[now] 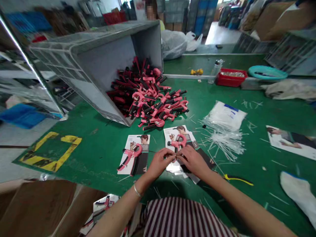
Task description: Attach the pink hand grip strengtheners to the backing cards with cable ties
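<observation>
My left hand [161, 162] and my right hand [192, 159] meet over a red-and-black hand grip strengthener [181, 141] lying on a stack of printed cards [170, 132]. Both hands are closed in a pinch, fingertips almost touching at the lower part of the strengthener. Whatever they pinch is too small and covered to make out. To the left, a second hand grip strengthener [137, 150] rests on its own printed card [130, 140]. White zip ties [227, 143] lie loose to the right of my hands, beside their plastic bag [225, 115].
A grey crate [98, 89] on its side spills a heap of hand grip strengtheners [158, 102]. Yellow-handled cutters [239, 179] lie right of my forearm. Further back are a red tray [230, 79], a clear bottle [215, 70] and a turquoise basket [268, 72]. A person [153, 11] is beyond the crate.
</observation>
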Motion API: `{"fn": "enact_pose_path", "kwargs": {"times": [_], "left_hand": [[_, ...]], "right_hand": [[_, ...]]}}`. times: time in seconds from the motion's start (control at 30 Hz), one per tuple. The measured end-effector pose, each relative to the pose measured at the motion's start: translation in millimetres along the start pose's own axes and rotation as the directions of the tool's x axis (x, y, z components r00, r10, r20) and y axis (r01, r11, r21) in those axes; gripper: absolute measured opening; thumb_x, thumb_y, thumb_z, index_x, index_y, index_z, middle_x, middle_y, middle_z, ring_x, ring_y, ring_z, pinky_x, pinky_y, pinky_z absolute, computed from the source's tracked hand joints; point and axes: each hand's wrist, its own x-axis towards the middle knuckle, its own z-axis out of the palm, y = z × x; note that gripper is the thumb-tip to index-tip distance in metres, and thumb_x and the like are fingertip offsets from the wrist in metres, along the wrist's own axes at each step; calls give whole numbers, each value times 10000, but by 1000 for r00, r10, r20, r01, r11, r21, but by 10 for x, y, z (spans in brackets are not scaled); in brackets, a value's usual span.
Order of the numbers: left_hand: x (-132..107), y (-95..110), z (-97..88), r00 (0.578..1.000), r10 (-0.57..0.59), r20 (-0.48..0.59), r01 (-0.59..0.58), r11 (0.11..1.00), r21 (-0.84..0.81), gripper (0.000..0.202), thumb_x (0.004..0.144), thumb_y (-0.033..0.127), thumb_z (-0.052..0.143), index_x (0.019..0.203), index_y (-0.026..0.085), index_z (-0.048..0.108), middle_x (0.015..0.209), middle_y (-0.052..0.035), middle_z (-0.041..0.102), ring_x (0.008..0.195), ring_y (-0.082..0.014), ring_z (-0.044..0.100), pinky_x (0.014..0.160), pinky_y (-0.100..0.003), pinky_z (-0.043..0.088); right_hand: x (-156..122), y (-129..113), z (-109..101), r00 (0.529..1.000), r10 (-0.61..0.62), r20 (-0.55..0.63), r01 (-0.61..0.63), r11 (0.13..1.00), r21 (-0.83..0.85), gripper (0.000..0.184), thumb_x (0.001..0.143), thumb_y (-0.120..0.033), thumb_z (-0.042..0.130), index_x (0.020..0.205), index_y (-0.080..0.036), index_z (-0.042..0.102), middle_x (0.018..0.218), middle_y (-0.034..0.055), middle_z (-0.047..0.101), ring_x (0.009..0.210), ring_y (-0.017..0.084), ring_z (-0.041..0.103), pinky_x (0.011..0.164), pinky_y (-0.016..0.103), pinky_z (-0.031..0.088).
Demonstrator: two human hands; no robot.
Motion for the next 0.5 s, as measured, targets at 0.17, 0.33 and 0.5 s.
{"fn": "enact_pose_path", "kwargs": {"times": [0.17, 0.33, 0.5], "left_hand": [[19, 166, -124, 986, 105, 126, -130, 970, 205, 171, 956, 248, 504, 910, 187, 658, 916, -35, 674, 891, -176, 615, 832, -290, 459], [18, 290, -90, 975, 148, 166, -219, 763, 608, 231, 981, 241, 415, 868, 165, 601, 869, -77, 624, 878, -232, 570, 820, -367, 445], [1, 315, -64, 977, 172, 128, -213, 838, 503, 212, 982, 235, 409, 845, 181, 563, 877, -61, 611, 880, -211, 559, 834, -351, 446]], "right_hand": [[-47, 3, 21, 996, 47, -71, -43, 997, 63, 105, 949, -261, 577, 920, -189, 649, 895, 58, 673, 917, 225, 563, 834, 364, 467], [-35, -88, -14, 998, 51, -41, -51, 999, 5, 144, 958, -315, 559, 914, -198, 630, 903, 63, 660, 924, 224, 549, 789, 338, 464], [-90, -101, -50, 1000, 9, -25, -11, 997, -80, 166, 972, -281, 517, 882, -197, 628, 908, 75, 646, 902, 228, 519, 792, 346, 437]]}}
